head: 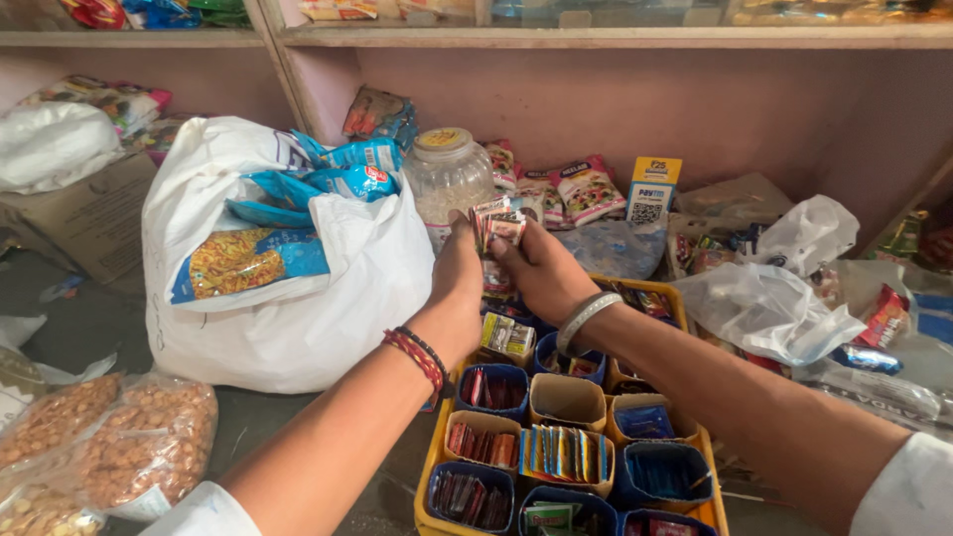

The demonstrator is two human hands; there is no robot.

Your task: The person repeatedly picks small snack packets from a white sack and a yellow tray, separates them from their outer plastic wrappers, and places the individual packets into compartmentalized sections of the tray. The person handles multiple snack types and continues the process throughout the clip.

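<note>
Pale pink wall [635,109] — wooden shelf [615,37] above, grey floor [89,318] below.

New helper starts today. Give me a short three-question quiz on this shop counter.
1. True or false: both hands, left hand and right hand, hold the strip of small sachets.
2. What colour is the tray of small boxes below the hands?
3. Which stands just behind the sachets: A) a plastic jar, B) a kettle, C) a bucket?

Key: 1 true. 2 yellow. 3 A.
</note>
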